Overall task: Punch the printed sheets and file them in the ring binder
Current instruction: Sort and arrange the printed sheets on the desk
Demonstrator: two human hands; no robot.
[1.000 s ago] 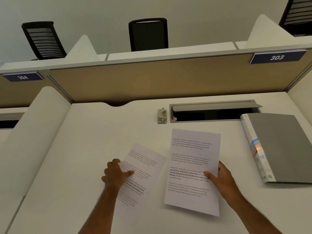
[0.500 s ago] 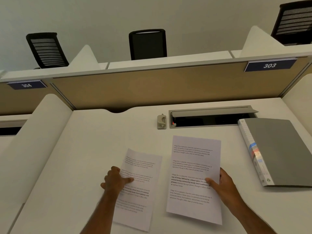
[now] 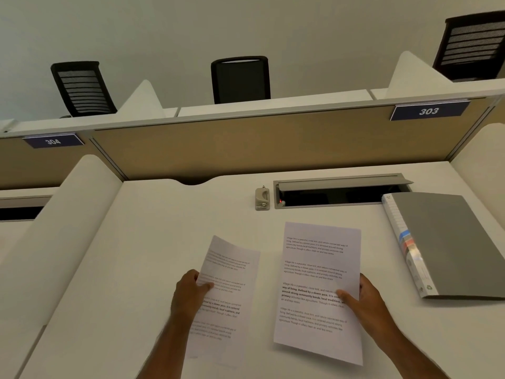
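Two printed sheets are above the white desk (image 3: 142, 255). My left hand (image 3: 188, 292) grips the left sheet (image 3: 226, 299) by its left edge; the sheet is lifted and its top curls. My right hand (image 3: 363, 299) pinches the right sheet (image 3: 317, 283) at its right edge, thumb on the text. A grey ring binder (image 3: 448, 242) lies shut at the right, spine toward the sheets. A small grey hole punch (image 3: 262, 198) stands at the back of the desk, beyond both hands.
An open cable tray (image 3: 336, 192) sits in the desk beside the punch. A tan partition (image 3: 246, 143) closes the back, with white side dividers (image 3: 62, 228) left and right. Black chairs (image 3: 240, 80) stand behind the partition.
The left sheet has been lifted off the desk by my left hand and turned more upright. The right sheet stays held in my right hand. The view has tilted upward.
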